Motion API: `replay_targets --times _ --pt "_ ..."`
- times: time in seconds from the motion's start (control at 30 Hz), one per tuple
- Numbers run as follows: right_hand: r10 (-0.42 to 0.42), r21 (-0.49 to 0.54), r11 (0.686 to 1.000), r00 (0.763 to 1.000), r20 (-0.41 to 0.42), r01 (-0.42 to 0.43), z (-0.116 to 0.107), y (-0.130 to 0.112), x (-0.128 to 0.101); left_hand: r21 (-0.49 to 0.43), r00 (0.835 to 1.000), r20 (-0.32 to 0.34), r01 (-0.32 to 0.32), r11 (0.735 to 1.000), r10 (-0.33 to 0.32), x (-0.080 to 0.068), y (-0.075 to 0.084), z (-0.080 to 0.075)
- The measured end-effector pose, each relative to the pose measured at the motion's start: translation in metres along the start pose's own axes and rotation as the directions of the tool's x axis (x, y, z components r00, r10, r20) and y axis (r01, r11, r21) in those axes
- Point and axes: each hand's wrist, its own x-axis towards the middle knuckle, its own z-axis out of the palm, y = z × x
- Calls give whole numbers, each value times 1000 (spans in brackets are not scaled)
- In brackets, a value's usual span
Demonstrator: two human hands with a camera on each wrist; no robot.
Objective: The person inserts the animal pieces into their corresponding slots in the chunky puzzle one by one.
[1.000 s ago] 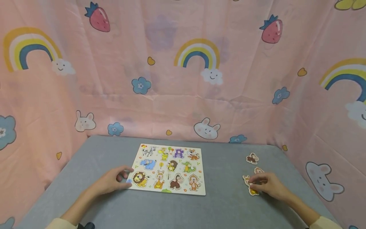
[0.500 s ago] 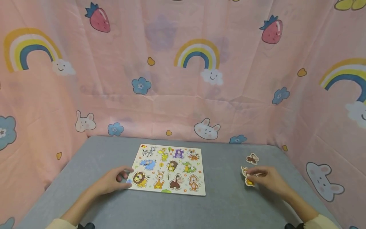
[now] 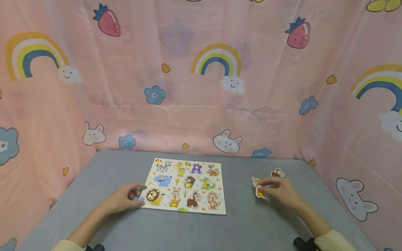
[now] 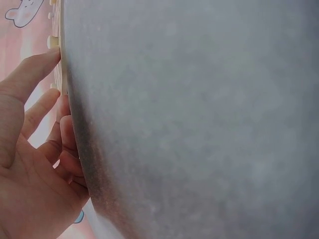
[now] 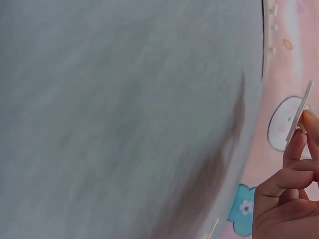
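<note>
Pink cartoon-printed cloth (image 3: 201,104) is hung behind a grey table (image 3: 245,223). An animal puzzle piece (image 3: 259,187) is pinched at its edge between thumb and fingertips of the right hand (image 3: 277,191), lifted off the table, at about 3 o'clock from the puzzle board (image 3: 187,185). The board's corner at 8 o'clock is pressed by the left hand (image 3: 123,199), fingers loosely bent, nothing enclosed. For a good fit, the piece should be kept flat and turned to match its recess. Animal pieces are seated in the board; which recess is free cannot be told. Another loose piece (image 3: 277,173) lies nearby.
</note>
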Motion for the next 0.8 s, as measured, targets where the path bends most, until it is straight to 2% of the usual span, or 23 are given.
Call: replay_targets --times 0.3,0.53,0.8 --pt "-27 83 996 1000 3 27 17 -10 10 0 1000 -12 18 1000 -18 2 1 1" --pt "-9 127 992 1000 25 5 35 -19 20 4 1000 -2 27 1000 -27 1 2 0" --pt "-69 167 984 997 40 61 53 -26 32 -3 1000 7 18 1000 -18 0 3 -1"
